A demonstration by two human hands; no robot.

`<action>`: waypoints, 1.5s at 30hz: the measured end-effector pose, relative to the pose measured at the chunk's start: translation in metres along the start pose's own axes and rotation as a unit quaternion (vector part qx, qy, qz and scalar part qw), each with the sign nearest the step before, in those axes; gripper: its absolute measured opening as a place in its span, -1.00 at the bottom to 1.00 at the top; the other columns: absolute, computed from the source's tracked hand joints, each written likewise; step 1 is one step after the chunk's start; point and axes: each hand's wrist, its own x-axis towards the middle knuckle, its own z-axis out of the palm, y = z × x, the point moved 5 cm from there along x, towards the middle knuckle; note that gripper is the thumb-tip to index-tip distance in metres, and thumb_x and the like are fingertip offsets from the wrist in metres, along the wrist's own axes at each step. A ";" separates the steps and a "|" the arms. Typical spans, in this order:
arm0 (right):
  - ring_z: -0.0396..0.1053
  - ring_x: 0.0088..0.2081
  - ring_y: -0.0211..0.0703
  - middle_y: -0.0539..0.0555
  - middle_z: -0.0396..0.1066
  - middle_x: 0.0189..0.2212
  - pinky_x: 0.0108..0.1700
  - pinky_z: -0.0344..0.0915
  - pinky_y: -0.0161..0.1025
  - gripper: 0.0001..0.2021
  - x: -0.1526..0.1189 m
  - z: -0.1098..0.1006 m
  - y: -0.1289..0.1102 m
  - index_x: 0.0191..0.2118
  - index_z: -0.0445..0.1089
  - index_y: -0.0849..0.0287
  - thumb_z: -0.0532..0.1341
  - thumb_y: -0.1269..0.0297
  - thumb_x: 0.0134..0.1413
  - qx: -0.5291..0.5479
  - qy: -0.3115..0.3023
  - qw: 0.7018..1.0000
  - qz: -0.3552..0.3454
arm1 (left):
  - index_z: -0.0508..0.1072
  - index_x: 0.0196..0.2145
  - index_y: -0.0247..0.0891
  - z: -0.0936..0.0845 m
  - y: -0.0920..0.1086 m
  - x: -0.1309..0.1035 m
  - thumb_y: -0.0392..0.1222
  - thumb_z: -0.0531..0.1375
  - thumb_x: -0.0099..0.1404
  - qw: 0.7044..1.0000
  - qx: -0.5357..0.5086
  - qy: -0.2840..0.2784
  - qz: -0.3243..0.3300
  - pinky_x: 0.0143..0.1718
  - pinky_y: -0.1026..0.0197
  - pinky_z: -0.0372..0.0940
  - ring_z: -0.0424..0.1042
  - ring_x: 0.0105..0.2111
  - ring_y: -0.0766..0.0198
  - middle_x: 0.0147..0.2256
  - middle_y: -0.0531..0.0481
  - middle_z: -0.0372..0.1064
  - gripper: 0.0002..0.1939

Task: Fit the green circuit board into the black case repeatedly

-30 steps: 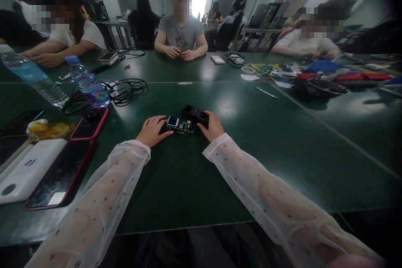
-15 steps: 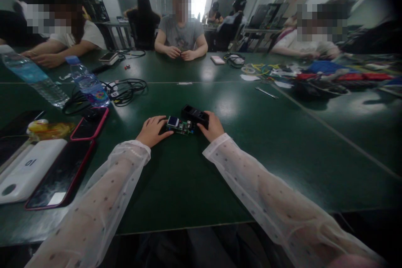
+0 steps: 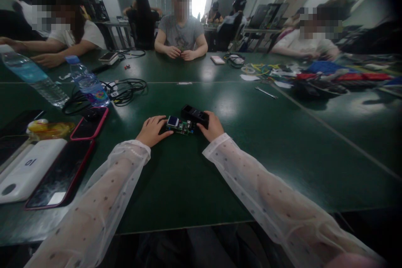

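Observation:
In the middle of the green table lies a small green circuit board (image 3: 182,126) with a little square screen at its left end. My left hand (image 3: 152,130) has its fingers and thumb around that left end. Just behind the board, partly against it, is a black plastic case (image 3: 194,114) with openings in its face. My right hand (image 3: 213,127) grips the case's right end, thumb at the front and fingers behind. Both hands rest low at the tabletop, in sheer white sleeves.
Two phones (image 3: 90,125) (image 3: 63,176), a white power bank (image 3: 31,169) and two water bottles (image 3: 88,81) (image 3: 34,77) lie or stand at left, near coiled black cables (image 3: 130,90). A wrench (image 3: 266,93) and tangled wires (image 3: 270,71) lie right. Several people sit around the table.
My hands, the board and the case stay practically still. At the far left, a person's arm has stretched out towards the left.

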 end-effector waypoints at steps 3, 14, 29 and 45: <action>0.33 -0.01 0.19 0.28 0.35 -0.07 0.01 0.30 0.18 -0.49 0.000 0.000 0.002 0.07 0.18 0.20 0.25 0.29 -0.04 0.010 0.005 1.000 0.008 | 0.26 0.13 -0.17 0.000 0.000 0.000 0.26 0.00 0.31 1.000 -0.002 -0.001 -0.002 0.16 -0.13 0.03 0.10 0.19 -0.03 0.18 -0.13 0.15 -0.40; 0.34 -0.04 0.12 0.29 0.30 -0.02 -0.03 0.33 0.09 -0.47 -0.004 -0.017 -0.012 0.12 0.09 0.19 0.18 0.13 0.06 0.076 0.107 0.991 -0.018 | 0.27 0.12 -0.19 0.000 0.001 0.000 0.23 0.02 0.32 1.000 0.005 0.005 0.001 0.16 -0.10 0.03 0.11 0.18 -0.01 0.17 -0.15 0.16 -0.43; 0.37 -0.05 0.08 0.23 0.30 0.02 -0.01 0.35 0.09 -0.45 -0.019 -0.014 -0.049 0.15 0.09 0.11 0.20 0.12 0.06 0.120 0.002 0.988 -0.094 | 0.27 0.11 -0.16 0.001 0.000 -0.001 0.20 0.07 0.30 1.000 0.006 0.019 -0.001 0.17 -0.12 0.00 0.10 0.18 -0.03 0.16 -0.13 0.16 -0.46; 0.32 0.04 0.12 0.23 0.32 0.02 0.02 0.30 0.14 -0.43 -0.016 0.000 -0.042 0.15 0.12 0.09 0.24 0.17 0.01 0.091 -0.059 0.988 -0.112 | 0.06 0.25 -0.17 0.000 -0.002 -0.001 0.25 0.10 0.25 0.999 -0.028 0.027 -0.018 0.16 -0.09 0.01 0.15 0.16 -0.02 0.15 -0.18 0.19 -0.26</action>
